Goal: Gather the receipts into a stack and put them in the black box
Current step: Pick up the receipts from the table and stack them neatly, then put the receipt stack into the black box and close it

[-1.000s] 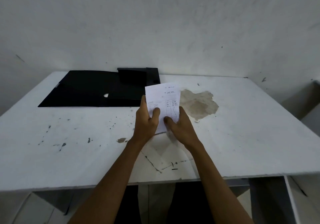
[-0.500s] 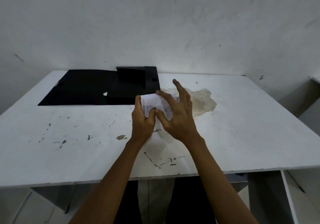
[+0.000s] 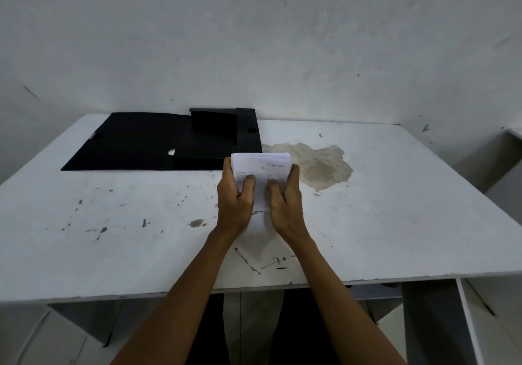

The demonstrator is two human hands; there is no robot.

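Both hands, left hand (image 3: 236, 199) and right hand (image 3: 285, 200), grip white printed paper receipts (image 3: 261, 166), squaring them. Next, judged: carry into open flat black box (image 3: 209, 138), behind-left.

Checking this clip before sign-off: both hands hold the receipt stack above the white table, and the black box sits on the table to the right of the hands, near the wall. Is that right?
Not quite. The head view shows the black box to the left of the hands, not the right. The rest holds: the left hand and right hand both hold the receipt stack above the white table, and the box sits near the wall.
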